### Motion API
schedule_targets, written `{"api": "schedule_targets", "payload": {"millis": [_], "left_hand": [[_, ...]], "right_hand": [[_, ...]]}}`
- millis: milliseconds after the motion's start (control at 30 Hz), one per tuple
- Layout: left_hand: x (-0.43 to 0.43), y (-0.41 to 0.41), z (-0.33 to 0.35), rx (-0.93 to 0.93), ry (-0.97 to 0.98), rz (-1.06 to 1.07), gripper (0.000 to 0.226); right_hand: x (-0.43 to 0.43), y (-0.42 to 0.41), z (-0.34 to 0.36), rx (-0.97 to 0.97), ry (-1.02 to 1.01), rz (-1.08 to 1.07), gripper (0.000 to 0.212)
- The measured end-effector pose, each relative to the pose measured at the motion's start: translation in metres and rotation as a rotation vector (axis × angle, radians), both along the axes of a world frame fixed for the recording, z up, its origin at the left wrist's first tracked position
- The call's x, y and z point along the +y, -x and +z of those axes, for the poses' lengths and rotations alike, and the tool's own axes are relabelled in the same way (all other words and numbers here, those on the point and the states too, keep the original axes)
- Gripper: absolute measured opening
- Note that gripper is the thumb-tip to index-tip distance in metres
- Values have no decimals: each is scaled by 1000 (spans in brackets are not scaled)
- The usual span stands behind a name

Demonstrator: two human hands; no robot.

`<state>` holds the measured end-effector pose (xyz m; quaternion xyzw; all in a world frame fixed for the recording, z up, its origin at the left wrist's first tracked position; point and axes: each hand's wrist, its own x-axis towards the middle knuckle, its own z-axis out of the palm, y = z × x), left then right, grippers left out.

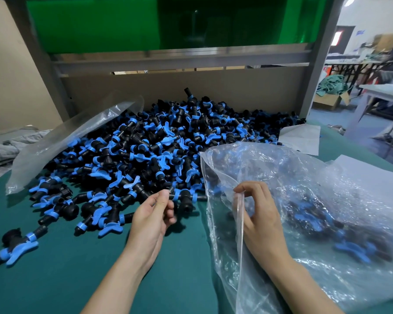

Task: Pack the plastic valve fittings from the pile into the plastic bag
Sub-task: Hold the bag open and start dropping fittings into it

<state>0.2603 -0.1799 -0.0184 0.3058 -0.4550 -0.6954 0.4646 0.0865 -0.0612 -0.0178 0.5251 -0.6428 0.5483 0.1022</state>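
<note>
Most of the plastic valve fittings (159,150) are seen unpacked, heaped black-and-blue in a pile across the centre of the frame on the green table (55,279). Only a modest share (a dark cluster, blurred behind film) is noted inside the plastic bag (304,189), which is slumped at lower right with its mouth turned toward the pile. The bag's rim is pinched and lifted by the right hand (259,218), thumb against curled fingers, so the opening is held up. The left hand (154,216) is found at the near edge of the pile, fingers curled, thumb and forefinger closed together beside a black fitting; whether anything is actually gripped cannot be told. A few strays (16,248) are scattered at lower left. A second clear bag (66,141) is draped over the pile at upper left. Progress is judged early: the bag is far from full, and the bulk of the heap is left to be moved.
</note>
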Motion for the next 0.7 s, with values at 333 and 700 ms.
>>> {"api": "schedule_targets", "payload": {"millis": [333, 700], "left_hand": [[37, 16, 14, -78, 186, -97, 22], [77, 100, 82, -292, 179, -400, 38]], "right_hand": [[10, -7, 25, 53, 136, -1, 18], [29, 0, 64, 166, 112, 1, 17]]}}
